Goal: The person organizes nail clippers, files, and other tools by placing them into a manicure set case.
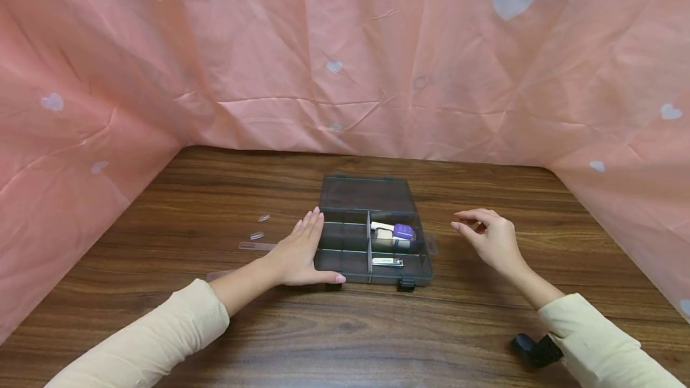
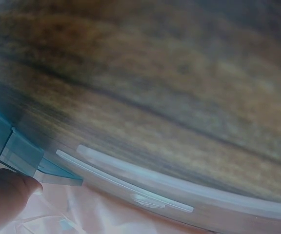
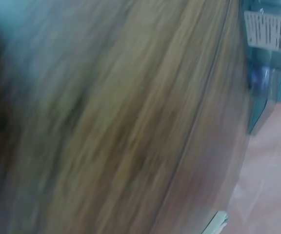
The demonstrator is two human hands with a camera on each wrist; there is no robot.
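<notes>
A dark translucent compartment box [image 1: 345, 262] lies with its lid [image 1: 369, 193] folded back. My left hand [image 1: 299, 256] rests along its left side, fingers spread and thumb at the front edge; part of this hand [image 2: 6, 195] shows beside the box [image 2: 23, 151] in the left wrist view. A purple nail polish bottle [image 1: 404, 232], a cream bottle [image 1: 383, 236] and a nail clipper [image 1: 387, 262] lie in the right-hand compartments. To the right of the box, my right hand [image 1: 493, 241] hovers with bent fingers, nothing visible between them.
Two clear nail tips [image 1: 257, 235] and a clear strip [image 1: 256, 246] lie left of the box; another strip [image 1: 221, 275] is partly under the left forearm. A pale object [image 3: 216, 224] is cut off in the right wrist view. Pink curtain [image 1: 356, 47] surrounds the wooden table [image 1: 377, 340].
</notes>
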